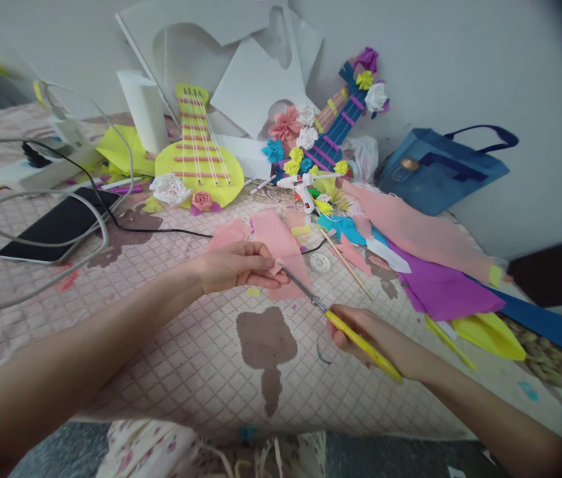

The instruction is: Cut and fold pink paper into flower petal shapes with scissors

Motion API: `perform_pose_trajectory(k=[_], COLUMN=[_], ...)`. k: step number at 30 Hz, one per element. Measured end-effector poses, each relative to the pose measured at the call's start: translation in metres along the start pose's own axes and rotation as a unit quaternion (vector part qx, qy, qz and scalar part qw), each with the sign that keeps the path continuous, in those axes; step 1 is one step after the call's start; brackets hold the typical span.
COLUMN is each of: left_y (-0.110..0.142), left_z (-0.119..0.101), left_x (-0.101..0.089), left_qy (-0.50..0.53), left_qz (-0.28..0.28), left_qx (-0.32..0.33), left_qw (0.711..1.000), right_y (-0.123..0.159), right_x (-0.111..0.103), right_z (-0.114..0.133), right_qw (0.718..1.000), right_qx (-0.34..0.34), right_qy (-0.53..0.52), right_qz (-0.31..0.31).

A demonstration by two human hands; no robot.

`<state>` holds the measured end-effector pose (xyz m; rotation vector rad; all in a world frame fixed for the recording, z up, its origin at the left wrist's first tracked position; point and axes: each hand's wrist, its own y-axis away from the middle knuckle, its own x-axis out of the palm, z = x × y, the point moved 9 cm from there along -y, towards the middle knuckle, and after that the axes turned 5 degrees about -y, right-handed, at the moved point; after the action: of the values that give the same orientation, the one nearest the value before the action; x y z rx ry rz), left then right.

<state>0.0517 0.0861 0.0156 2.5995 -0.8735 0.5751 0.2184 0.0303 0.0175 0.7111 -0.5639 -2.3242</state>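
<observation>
My left hand pinches a small piece of pink crepe paper above the middle of the table. Scissors with yellow handles are in my right hand, their blades pointing left and up. The blade tips meet the small pink piece beside my left fingertips; whether they cut into it I cannot tell. Larger pink paper sheets lie flat behind and under my left hand. A thin wooden stick and a white lace-like disc rest just beyond the scissors.
Behind stand a yellow paper guitar, a blue guitar with paper flowers and a white glue gun. Cables cross the left side near a black tablet. Purple paper and a blue bag are at right.
</observation>
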Motion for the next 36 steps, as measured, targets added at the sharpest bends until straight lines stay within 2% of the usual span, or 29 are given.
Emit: perform_pose_trajectory(k=[3,13,21,32,36], left_y=[0.000,-0.001,0.000,-0.001,-0.001], left_z=[0.000,0.000,-0.001,0.002,0.002], left_x=[0.000,-0.001,0.000,-0.002,-0.002], left_qy=[-0.002,-0.004,-0.004,-0.007,-0.006], left_qz=[0.000,-0.004,-0.006,-0.016,-0.022], left_qx=[-0.001,0.000,0.000,0.000,-0.003], left_qw=[1.000,1.000,1.000,1.000,1.000], right_y=[0.000,-0.001,-0.002,-0.003,-0.002], right_x=[0.002,0.000,0.004,-0.003,-0.001], right_z=[0.000,0.002,0.003,-0.009,-0.002], right_qw=[1.000,1.000,0.993,1.000,1.000], right_qx=[0.014,0.000,0.003,0.009,-0.002], right_qy=[-0.028,-0.025,-0.116,-0.016,-0.019], right_qz=[0.003,-0.001,0.009,-0.001,0.007])
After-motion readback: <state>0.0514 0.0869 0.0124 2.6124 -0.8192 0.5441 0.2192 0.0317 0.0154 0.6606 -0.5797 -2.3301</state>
